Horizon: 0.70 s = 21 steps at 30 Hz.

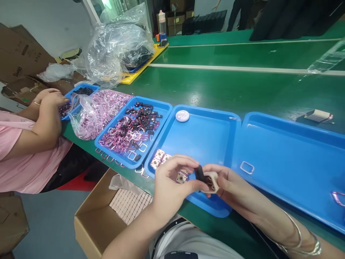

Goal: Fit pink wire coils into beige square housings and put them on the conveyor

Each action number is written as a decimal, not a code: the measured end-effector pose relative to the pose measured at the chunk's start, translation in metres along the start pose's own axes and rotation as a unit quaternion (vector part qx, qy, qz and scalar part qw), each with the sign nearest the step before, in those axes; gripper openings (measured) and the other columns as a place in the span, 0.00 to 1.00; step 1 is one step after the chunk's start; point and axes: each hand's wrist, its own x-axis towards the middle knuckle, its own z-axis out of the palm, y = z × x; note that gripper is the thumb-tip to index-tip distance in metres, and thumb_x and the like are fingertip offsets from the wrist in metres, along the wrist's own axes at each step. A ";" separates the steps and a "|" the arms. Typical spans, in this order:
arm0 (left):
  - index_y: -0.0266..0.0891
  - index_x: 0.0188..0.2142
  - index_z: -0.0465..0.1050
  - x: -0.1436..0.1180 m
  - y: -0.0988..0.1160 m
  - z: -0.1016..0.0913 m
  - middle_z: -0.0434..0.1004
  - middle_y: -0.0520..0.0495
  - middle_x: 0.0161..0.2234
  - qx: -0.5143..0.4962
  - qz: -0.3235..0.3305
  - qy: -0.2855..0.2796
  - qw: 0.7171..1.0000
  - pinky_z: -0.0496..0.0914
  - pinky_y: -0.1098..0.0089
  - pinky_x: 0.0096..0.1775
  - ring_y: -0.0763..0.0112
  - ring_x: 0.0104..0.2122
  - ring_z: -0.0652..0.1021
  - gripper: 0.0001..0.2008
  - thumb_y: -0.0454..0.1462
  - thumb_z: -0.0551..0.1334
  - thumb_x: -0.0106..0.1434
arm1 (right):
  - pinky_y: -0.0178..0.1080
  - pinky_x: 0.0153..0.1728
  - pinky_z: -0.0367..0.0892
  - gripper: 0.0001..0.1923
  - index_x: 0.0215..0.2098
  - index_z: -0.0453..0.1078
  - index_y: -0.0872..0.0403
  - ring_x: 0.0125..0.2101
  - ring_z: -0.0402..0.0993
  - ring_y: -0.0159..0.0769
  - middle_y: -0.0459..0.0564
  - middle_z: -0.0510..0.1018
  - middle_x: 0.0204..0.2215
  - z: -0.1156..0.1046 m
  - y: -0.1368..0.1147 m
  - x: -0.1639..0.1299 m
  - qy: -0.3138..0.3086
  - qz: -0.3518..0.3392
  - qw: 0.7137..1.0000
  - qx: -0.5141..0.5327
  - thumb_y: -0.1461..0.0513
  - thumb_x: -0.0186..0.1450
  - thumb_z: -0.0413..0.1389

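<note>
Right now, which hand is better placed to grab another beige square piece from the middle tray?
Left, probably. The left hand pinches the small black part right beside the beige pieces in the blue tray; the right hand holds the beige housing farther away.

A factory assembly line: a long green conveyor surface carries blue trays of small parts, cardboard boxes beside it.

A green bench runs across the view, with two pale stripes along it at twelve o'clock. On it, side by side, lie four blue trays: a small one at ten o'clock, a second heaped with pink coils and black parts, a third, and a large fourth at three o'clock. A clear bag of pink coils lies between the first two. A yellow tray under crumpled plastic sits at eleven o'clock, and a small pale block, perhaps a part, at two o'clock.
</note>
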 end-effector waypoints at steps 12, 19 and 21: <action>0.42 0.32 0.78 -0.001 0.008 0.002 0.82 0.47 0.34 0.040 0.117 -0.056 0.991 0.74 0.66 0.42 0.66 0.36 0.80 0.13 0.32 0.74 0.45 | 0.28 0.13 0.52 0.28 0.21 0.72 0.57 0.11 0.57 0.23 0.43 0.67 0.12 0.001 0.004 -0.003 -0.025 0.033 0.999 -0.023 0.40 0.55 0.58; 0.42 0.33 0.78 -0.001 0.016 -0.002 0.82 0.47 0.35 0.089 0.150 -0.050 0.983 0.75 0.64 0.42 0.65 0.36 0.80 0.14 0.32 0.74 0.45 | 0.29 0.16 0.56 0.26 0.22 0.73 0.57 0.15 0.60 0.25 0.44 0.69 0.16 0.000 0.004 -0.004 -0.025 0.024 0.999 -0.022 0.41 0.55 0.60; 0.42 0.33 0.78 -0.001 0.019 -0.002 0.82 0.47 0.34 0.098 0.150 -0.044 0.983 0.75 0.65 0.41 0.65 0.35 0.80 0.16 0.32 0.75 0.44 | 0.29 0.17 0.57 0.25 0.25 0.73 0.57 0.16 0.61 0.25 0.44 0.70 0.18 0.000 0.003 -0.004 -0.025 0.021 0.999 -0.013 0.42 0.55 0.61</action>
